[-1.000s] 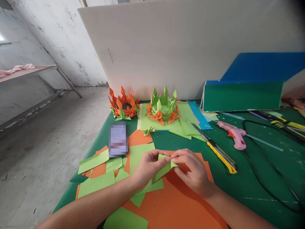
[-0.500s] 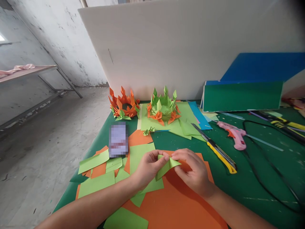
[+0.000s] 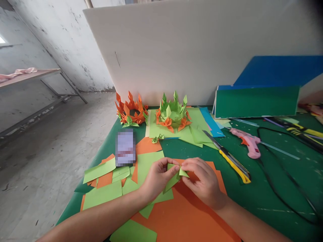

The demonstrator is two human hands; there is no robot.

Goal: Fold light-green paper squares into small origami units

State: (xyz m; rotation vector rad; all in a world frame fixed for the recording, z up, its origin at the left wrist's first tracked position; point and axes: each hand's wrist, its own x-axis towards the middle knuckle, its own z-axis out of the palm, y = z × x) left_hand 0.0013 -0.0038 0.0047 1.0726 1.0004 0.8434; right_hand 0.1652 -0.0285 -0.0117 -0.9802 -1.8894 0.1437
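Between my two hands is a small folded piece of light green paper (image 3: 172,183). My left hand (image 3: 160,173) pinches it between thumb and fingers. Opposite, my right hand (image 3: 202,178) is closed at the paper's upper right corner, its fingertips almost meeting my left thumb. Part of the folds is hidden behind the fingers. Below both hands lies a large orange sheet (image 3: 186,215), with green paper pieces (image 3: 102,195) to its left. Farther back stand an orange paper crown (image 3: 130,112) and a green paper crown (image 3: 174,112) trimmed with orange flowers.
A yellow utility knife (image 3: 234,164) lies right of my hands, with a pink glue gun (image 3: 248,143) and its black cord beyond. At left is a blurred phone-like object (image 3: 125,148). A small green paper piece (image 3: 157,138) sits ahead. A white board (image 3: 161,50) stands behind.
The right-hand point of the green paper has been drawn in and shows smaller now. My right thumb has shifted slightly left, closer to the paper. Everything else stays put.
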